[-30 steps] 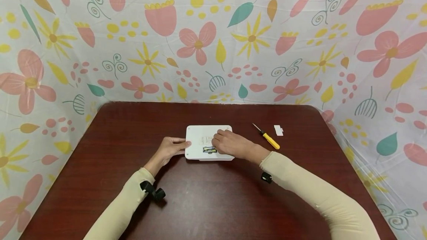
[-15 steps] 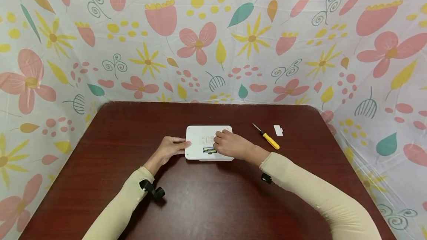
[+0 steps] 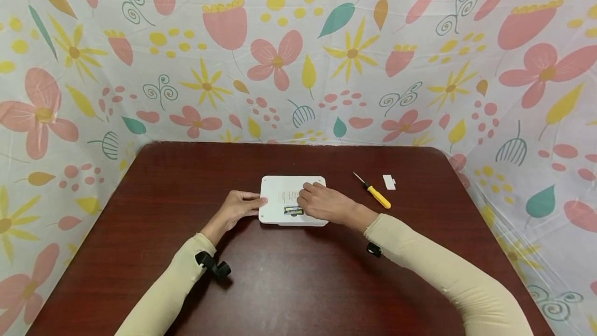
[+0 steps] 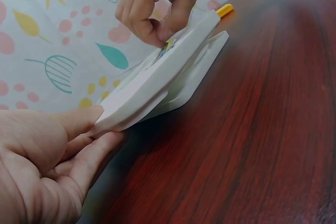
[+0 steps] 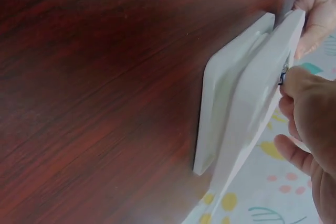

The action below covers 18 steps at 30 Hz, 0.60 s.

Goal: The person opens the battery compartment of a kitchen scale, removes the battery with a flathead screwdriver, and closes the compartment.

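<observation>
A white flat rectangular device (image 3: pixel 275 185) lies on the table with its printed label and an open battery compartment facing up. Small batteries (image 3: pixel 293 210) with dark and yellow-green wraps sit in that compartment. My left hand (image 3: pixel 235 207) grips the device's left edge, thumb on top and fingers below. My right hand (image 3: pixel 326 204) is over the right part of the device. In the left wrist view, the right thumb and forefinger (image 4: pixel 149 30) pinch at a battery (image 4: pixel 169 44). The fingertips partly hide the compartment.
A screwdriver with a yellow handle (image 3: pixel 379 197) lies right of the device. Beyond it is a small white battery cover (image 3: pixel 389 182). The dark red wooden table (image 3: pixel 298 274) ends at a flower-print curtain (image 3: pixel 280 108).
The right fingers have shifted slightly at the compartment. The visible batteries looked a little tilted half a second ago and look level now. The left hand keeps its grip.
</observation>
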Motion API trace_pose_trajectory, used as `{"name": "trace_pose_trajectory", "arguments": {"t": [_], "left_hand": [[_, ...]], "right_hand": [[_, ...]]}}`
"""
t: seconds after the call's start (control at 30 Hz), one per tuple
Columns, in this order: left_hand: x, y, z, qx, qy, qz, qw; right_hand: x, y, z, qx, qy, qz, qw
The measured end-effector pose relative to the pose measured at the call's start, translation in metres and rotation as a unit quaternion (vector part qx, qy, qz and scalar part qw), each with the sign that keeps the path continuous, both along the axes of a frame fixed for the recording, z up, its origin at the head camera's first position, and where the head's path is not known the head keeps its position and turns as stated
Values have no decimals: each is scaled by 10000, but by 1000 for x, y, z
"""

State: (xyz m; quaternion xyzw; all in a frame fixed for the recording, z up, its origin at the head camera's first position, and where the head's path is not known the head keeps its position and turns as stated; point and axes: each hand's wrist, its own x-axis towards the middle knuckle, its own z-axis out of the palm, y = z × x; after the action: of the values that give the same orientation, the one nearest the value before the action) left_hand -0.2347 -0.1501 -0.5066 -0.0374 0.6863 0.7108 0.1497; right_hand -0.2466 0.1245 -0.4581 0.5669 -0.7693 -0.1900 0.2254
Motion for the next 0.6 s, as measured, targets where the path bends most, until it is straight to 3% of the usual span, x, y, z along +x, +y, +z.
{"name": "trace_pose_trajectory", "arguments": {"t": [0.27, 0.6], "left_hand": [[0, 3, -1, 88, -10, 25, 10000], [-1, 0, -3, 53, 15, 67, 10000]], "right_hand": [[-1, -2, 2, -169, -794, -169, 9966], [-6, 6, 7, -641, -1991, -94, 9778]]}}
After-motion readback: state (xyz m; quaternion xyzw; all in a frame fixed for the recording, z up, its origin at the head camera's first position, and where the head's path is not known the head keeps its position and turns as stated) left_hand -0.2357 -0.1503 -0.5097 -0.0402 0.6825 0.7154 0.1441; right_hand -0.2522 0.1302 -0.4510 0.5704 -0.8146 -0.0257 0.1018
